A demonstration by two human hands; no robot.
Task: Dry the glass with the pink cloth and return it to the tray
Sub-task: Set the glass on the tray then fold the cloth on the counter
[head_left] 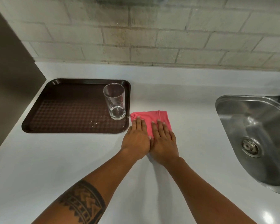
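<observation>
Both hands flat on pink cloth, glass upright on tray, sink right

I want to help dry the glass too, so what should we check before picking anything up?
1. Glass standing upright: ok, it stands near the right edge of the brown tray.
2. Pink cloth within reach: ok, it lies flat on the white counter, just right of the tray.
3. Hands free: ok, the left hand and right hand rest flat on the cloth, gripping nothing.
4. Glass is dry: cannot tell; small droplets or specks show on the tray beside it.
5. Room on the tray to set the glass back: ok, the glass is all it holds.
</observation>
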